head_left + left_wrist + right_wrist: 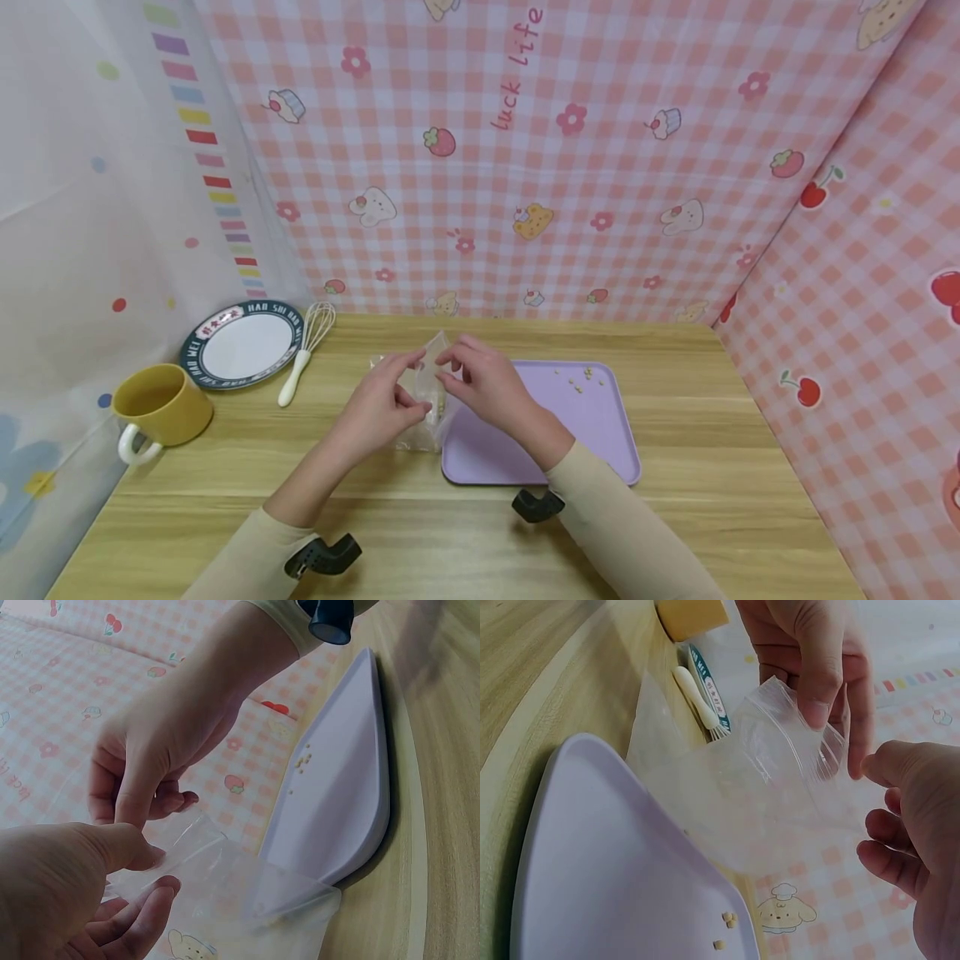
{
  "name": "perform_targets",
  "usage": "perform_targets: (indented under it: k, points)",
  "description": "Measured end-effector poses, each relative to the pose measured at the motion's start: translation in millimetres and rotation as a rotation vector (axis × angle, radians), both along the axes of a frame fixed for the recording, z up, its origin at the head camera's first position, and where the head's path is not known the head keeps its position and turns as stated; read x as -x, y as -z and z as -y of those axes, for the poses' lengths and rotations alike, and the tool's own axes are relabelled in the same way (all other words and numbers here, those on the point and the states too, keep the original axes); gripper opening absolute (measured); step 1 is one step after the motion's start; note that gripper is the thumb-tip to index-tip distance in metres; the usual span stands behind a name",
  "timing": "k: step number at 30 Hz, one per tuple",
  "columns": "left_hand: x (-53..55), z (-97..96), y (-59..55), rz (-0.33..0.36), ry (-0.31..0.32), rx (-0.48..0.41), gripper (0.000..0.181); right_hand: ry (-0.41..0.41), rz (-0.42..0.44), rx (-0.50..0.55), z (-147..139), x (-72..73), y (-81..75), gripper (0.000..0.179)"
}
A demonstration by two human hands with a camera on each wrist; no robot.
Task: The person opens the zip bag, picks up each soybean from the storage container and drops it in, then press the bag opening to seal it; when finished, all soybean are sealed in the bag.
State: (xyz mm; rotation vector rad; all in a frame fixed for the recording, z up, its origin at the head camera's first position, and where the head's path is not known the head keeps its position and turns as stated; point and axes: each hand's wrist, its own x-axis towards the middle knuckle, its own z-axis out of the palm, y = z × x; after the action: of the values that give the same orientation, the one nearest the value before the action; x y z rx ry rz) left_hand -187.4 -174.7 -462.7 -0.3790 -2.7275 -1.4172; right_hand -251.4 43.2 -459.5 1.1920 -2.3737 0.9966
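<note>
A clear zip-seal plastic bag [427,429] hangs upright between the two hands, just left of the lilac tray. My left hand [386,404] pinches the bag near its zip strip, which shows in the right wrist view [780,735]. The right hand [483,379] reaches in from the other side. Its thumb and forefinger meet at the bag's upper edge, while its other fingers curl loosely. The contact point is partly hidden behind fingers. A few small yellowish bits show through the bag's side. More bits [577,387] lie on the tray's far right part.
The lilac tray [570,433] rests on the wooden table [465,542] beneath the right forearm. To the left stand a yellow mug [172,408] with a white handle, a dark-rimmed plate [251,346] and a white whisk [300,367]. Checked cloth [637,183] rises behind the table.
</note>
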Motion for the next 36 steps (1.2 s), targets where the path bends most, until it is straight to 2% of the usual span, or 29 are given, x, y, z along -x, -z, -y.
perform_targets:
  k: [6,12,24,36]
  points:
    - [0.3,-0.3,0.0,0.002,-0.006,0.002,0.083,0.018,0.047,0.005,-8,-1.2,-1.6,0.014]
    - [0.9,-2.4,1.3,-0.007,-0.011,-0.001,0.082,0.057,0.093,0.011,-32,0.0,0.4,0.010]
    - [2.0,-4.9,-0.7,0.006,-0.012,0.012,0.084,0.203,0.212,-0.104,-107,8.2,19.2,0.012]
    - [2.0,-2.7,0.6,0.008,-0.012,0.018,0.084,0.291,0.223,-0.193,-172,13.1,44.2,0.015]
